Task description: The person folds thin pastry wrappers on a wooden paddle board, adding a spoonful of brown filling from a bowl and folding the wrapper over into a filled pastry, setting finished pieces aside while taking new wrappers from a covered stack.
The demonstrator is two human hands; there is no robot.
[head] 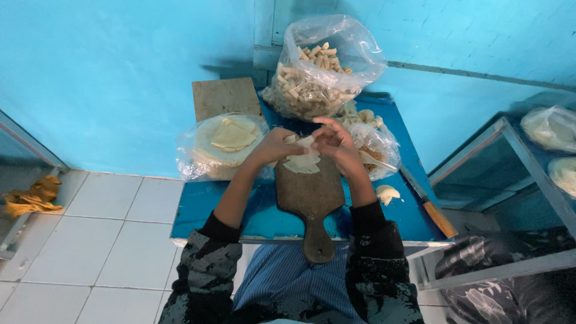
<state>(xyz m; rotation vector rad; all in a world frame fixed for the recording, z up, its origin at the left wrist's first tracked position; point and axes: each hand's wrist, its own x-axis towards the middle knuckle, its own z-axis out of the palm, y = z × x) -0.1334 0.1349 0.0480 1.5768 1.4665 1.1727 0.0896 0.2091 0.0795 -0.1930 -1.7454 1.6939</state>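
board handle (317, 243) overhangs table edge (198, 231); left hand (275, 146), right hand (333, 143) pinch wrapper (303, 161); bags crowd far side.

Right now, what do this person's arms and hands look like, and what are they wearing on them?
Both hands are bare: no gloves, and no rings or watch that I can make out. The left hand and right hand come out of dark sleeves with a mottled grey and black pattern, pushed up so the forearms are uncovered. The cuffs are plain black bands. A blue striped garment shows beneath.
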